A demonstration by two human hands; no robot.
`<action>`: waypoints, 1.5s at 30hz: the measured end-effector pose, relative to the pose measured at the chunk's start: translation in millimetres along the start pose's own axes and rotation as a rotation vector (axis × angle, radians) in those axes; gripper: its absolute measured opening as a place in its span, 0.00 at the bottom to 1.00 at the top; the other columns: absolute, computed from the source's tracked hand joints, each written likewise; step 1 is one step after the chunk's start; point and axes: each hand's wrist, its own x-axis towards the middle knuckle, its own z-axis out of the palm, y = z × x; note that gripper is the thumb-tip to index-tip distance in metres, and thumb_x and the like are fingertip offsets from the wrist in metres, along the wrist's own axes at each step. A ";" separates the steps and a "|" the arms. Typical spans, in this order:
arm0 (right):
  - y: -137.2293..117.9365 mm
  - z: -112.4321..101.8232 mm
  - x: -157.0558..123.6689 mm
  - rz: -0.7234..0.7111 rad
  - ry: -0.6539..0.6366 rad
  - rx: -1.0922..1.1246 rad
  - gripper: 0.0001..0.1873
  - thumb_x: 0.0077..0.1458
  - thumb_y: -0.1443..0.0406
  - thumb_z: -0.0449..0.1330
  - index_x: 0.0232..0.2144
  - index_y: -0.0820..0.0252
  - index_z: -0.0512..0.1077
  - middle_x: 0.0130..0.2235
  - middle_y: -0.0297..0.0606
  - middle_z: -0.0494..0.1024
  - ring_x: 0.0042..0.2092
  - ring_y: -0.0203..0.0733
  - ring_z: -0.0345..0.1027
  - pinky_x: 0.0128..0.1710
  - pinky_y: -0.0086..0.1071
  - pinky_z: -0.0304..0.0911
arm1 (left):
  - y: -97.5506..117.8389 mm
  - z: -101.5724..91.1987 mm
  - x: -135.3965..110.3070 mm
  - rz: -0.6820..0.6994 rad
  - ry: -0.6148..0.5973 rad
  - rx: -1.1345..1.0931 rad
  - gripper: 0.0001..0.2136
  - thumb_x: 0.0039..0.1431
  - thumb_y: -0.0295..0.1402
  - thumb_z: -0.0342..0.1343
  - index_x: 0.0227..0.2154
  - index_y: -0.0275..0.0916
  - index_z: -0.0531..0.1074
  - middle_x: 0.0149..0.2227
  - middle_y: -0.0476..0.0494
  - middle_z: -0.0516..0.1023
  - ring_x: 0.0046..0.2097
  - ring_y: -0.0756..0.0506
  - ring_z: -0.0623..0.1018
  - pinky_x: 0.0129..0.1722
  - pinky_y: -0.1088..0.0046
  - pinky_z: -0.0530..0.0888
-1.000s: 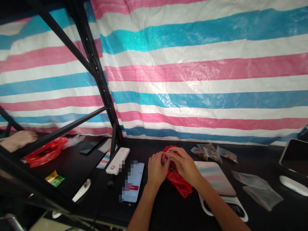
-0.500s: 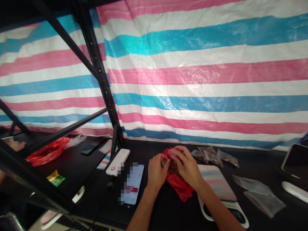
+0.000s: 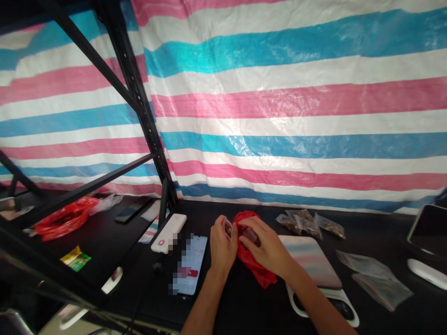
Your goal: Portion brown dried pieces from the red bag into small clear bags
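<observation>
My left hand (image 3: 222,246) is closed round a small clear plastic bag (image 3: 228,228), its mouth open and some brown bits inside. Right beside it lies a red plastic bag (image 3: 256,270), opened out, with dark brown dried pieces in it. My right hand (image 3: 267,244) reaches over the red bag, fingers bent down into it and closed on a small see-through plastic piece (image 3: 252,237), whose kind I cannot make out. A white kitchen scale (image 3: 310,263) with a shiny flat top stands under and beside my right forearm.
Several filled small bags (image 3: 303,222) lie behind the scale, and flat clear bags (image 3: 377,277) to its right. A phone (image 3: 192,267) and a white power bank (image 3: 169,232) are on the left. A black metal post (image 3: 148,125) rises beyond them. Another red bag (image 3: 66,216) sits farther left.
My right hand has lowered from beside the small bag's mouth into the red bag. My left hand has tilted the small bag and drawn slightly left; brown bits now show in it.
</observation>
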 end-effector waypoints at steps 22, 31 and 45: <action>5.4 2.9 6.9 0.148 0.395 0.291 0.07 0.61 0.62 0.58 0.41 0.55 0.74 0.39 0.38 0.81 0.40 0.42 0.76 0.44 0.35 0.71 | 21.0 -13.2 -1.7 0.162 -0.330 -0.177 0.25 0.63 0.37 0.56 0.62 0.41 0.59 0.55 0.37 0.74 0.56 0.41 0.76 0.57 0.59 0.73; 39.9 -77.7 -53.2 0.488 0.687 0.233 0.12 0.53 0.57 0.60 0.37 0.56 0.75 0.33 0.37 0.81 0.31 0.41 0.74 0.30 0.31 0.70 | 21.2 -16.1 1.2 0.237 -0.339 -0.162 0.13 0.71 0.33 0.40 0.45 0.41 0.71 0.42 0.40 0.77 0.45 0.43 0.77 0.48 0.64 0.73; 100.8 -115.8 -69.6 0.562 0.659 -0.099 0.19 0.56 0.53 0.56 0.37 0.59 0.80 0.39 0.43 0.85 0.40 0.49 0.79 0.44 0.40 0.72 | 22.4 -13.6 1.0 0.314 -0.315 -0.148 0.15 0.71 0.30 0.39 0.37 0.41 0.72 0.37 0.42 0.78 0.41 0.45 0.77 0.44 0.67 0.73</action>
